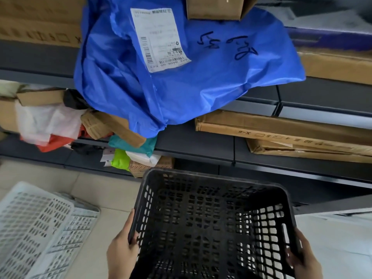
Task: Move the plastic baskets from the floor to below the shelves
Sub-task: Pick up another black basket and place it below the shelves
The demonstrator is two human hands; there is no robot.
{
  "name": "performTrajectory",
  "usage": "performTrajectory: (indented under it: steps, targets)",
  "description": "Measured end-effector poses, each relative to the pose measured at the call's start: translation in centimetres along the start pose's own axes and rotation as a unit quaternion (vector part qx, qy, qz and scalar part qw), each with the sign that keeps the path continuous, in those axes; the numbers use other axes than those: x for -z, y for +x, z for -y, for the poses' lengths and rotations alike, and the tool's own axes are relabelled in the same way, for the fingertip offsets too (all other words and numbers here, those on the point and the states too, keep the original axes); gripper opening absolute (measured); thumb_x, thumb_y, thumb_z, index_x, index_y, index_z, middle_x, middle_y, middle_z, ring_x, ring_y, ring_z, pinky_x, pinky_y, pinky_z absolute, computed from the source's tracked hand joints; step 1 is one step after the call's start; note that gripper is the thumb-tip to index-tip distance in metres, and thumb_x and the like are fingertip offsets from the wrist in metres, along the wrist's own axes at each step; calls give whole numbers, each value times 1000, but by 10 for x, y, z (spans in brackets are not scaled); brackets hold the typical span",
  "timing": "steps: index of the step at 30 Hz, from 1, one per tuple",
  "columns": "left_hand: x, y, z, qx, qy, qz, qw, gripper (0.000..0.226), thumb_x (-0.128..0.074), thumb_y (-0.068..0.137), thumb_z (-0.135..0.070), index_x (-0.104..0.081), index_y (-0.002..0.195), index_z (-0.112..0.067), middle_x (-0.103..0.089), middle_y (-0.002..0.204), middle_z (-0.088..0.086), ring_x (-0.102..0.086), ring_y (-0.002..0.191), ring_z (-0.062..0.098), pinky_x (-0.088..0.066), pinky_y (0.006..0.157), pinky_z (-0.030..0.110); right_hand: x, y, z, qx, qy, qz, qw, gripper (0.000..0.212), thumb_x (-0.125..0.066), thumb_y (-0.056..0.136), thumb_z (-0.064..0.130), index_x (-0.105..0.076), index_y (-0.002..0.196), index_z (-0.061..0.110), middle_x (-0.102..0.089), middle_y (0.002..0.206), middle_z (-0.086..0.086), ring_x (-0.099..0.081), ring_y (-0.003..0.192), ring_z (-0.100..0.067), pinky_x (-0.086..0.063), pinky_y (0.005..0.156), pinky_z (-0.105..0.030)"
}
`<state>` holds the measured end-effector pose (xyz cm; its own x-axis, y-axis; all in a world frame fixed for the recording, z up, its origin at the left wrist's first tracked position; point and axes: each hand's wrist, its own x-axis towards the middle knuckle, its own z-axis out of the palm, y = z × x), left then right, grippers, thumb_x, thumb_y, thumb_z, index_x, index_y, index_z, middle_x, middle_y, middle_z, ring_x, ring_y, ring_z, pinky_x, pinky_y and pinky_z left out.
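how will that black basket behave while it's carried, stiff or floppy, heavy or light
The black basket probably stays stiff: its walls and rim look straight though the left hand and right hand hold it only by opposite sides. It is likely light, being empty and mostly lattice holes. The slots near the rim should give fingers purchase, so slipping seems unlikely.

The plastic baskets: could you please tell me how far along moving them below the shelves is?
Nothing looks placed yet. In hand: the black basket, empty, gripped at its sides by the left hand and right hand, facing the shelves. Left: the white baskets lie on the floor.
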<state>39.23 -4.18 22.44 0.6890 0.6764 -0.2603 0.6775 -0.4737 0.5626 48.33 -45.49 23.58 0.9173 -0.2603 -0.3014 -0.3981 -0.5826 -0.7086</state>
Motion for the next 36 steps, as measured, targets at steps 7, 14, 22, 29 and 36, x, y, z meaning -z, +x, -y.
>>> performTrajectory:
  steps: [7,14,22,29,36]
  targets:
    - [-2,-1,2,-10,44,11,999,83,-64,76,-1,-33,141,-41,-64,58,4,-56,47,23,-46,47,35,4,1,-4,-35,-91,1,995,99,-53,85,-9,-24,98,85,-68,81,-21,-62,60,-25,-48,59,-13]
    - [-6,-14,-20,5,66,20,998,89,-63,72,-7,-23,146,-36,-54,124,0,-57,98,29,-44,61,33,2,-3,17,-54,-178,71,980,76,-49,81,-3,-16,141,31,-61,119,-24,-62,94,-45,-42,72,-40]
    - [1,-15,-31,-11,94,33,995,87,-65,73,-8,-24,147,-26,-47,132,8,-52,105,32,-52,73,44,10,-15,29,-52,-226,96,968,66,-48,87,29,-12,141,39,-51,132,-12,-57,108,-36,-39,74,-40]
    - [18,-14,-50,-26,70,17,997,70,-63,74,-9,-41,138,-26,-51,127,8,-51,110,32,-51,77,44,17,-26,45,-59,-271,40,960,64,-45,78,4,-36,138,23,-47,120,-14,-45,113,-34,-45,83,-45]
    - [71,-38,-71,-60,57,40,996,60,-62,77,-16,-45,133,-32,-55,125,2,-57,109,29,-52,82,41,20,-69,102,22,-248,56,967,57,-46,79,1,-42,134,15,-50,128,-12,-47,117,-31,-45,86,-40]
